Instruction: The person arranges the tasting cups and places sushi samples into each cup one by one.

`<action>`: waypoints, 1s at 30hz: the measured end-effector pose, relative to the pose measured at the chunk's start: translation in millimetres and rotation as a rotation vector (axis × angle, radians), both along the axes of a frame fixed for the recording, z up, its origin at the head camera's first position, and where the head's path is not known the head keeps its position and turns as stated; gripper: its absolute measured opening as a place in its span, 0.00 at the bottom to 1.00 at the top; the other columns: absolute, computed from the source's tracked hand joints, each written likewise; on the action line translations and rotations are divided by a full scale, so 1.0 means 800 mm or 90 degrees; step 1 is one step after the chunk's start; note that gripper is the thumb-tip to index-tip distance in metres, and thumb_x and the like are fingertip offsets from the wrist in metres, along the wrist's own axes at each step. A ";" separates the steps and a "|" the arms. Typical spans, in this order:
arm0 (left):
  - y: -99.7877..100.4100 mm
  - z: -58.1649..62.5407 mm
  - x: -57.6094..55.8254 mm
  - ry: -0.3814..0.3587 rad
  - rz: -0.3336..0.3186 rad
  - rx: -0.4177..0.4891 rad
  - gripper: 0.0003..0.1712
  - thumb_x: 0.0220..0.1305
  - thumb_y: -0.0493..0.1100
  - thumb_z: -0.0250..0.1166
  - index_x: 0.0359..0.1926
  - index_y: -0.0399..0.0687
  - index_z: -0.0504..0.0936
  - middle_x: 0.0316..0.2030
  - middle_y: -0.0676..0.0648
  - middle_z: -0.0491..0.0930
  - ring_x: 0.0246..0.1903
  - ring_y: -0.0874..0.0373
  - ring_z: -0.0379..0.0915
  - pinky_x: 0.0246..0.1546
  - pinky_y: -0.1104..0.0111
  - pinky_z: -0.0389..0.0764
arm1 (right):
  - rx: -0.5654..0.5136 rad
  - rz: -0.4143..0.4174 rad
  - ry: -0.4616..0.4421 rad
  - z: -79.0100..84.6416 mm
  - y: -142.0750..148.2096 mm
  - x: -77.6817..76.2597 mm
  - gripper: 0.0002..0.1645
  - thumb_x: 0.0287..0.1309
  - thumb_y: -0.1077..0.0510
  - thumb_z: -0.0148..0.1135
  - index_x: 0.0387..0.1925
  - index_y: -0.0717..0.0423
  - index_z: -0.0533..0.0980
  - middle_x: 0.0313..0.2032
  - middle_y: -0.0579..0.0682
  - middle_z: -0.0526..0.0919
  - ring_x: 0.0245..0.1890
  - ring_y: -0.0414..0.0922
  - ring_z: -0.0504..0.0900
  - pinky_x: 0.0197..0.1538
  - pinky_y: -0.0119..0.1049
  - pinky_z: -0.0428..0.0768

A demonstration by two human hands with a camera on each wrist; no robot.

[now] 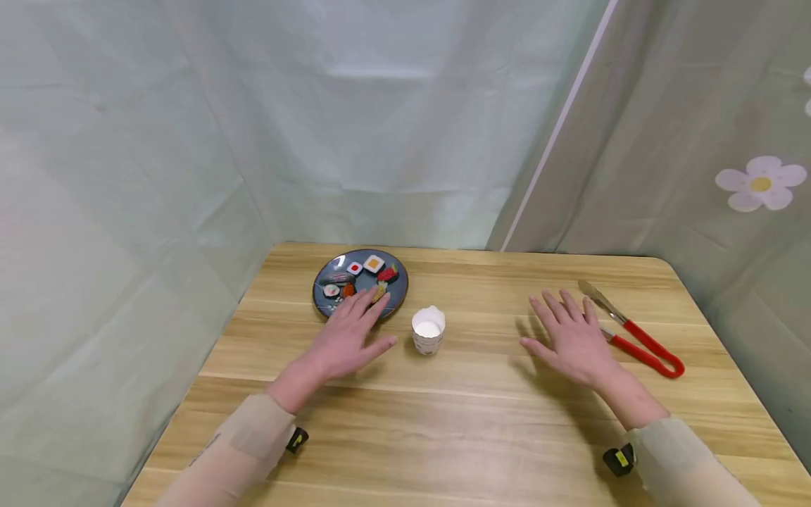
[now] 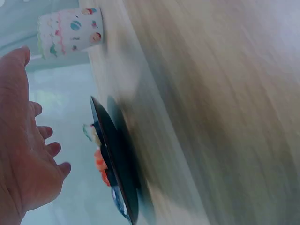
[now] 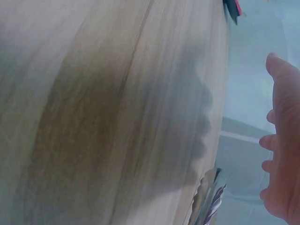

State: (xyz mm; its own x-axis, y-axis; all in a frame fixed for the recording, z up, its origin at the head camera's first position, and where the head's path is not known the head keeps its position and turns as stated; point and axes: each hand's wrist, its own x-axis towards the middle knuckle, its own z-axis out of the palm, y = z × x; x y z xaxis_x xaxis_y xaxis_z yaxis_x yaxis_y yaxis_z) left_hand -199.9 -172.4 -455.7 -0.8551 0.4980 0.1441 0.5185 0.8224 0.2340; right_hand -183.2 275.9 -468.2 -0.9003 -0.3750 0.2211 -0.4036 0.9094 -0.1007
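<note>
My left hand [image 1: 348, 339] hovers with spread fingers over the near edge of a dark plate [image 1: 398, 299] that bears several pieces of toy sushi [image 1: 374, 264]. Right of that hand stands a white paper cup [image 1: 427, 341], its printed side [image 2: 75, 33] showing in the left wrist view. Fingers straight and holding nothing, my right hand [image 1: 573, 345] is above the table, casting a shadow. Red-handled tongs [image 1: 646, 348] lie just right of it, partly hidden behind the hand. Their metal tips [image 3: 208, 201] appear low in the right wrist view.
The wooden table [image 1: 443, 429] fills the lower head view. Pale curtains [image 1: 405, 127] hang behind its far edge and at both sides. A white flower print [image 1: 760, 184] shows on the right curtain. Each wrist wears a strap with a small black camera [image 1: 619, 459].
</note>
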 end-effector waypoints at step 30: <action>0.092 -0.034 0.005 -0.216 0.057 0.272 0.51 0.55 0.46 0.80 0.73 0.37 0.64 0.67 0.38 0.71 0.68 0.44 0.65 0.71 0.53 0.64 | 0.021 0.128 0.011 -0.006 -0.040 0.029 0.52 0.65 0.25 0.55 0.79 0.50 0.60 0.74 0.56 0.66 0.75 0.62 0.57 0.75 0.64 0.50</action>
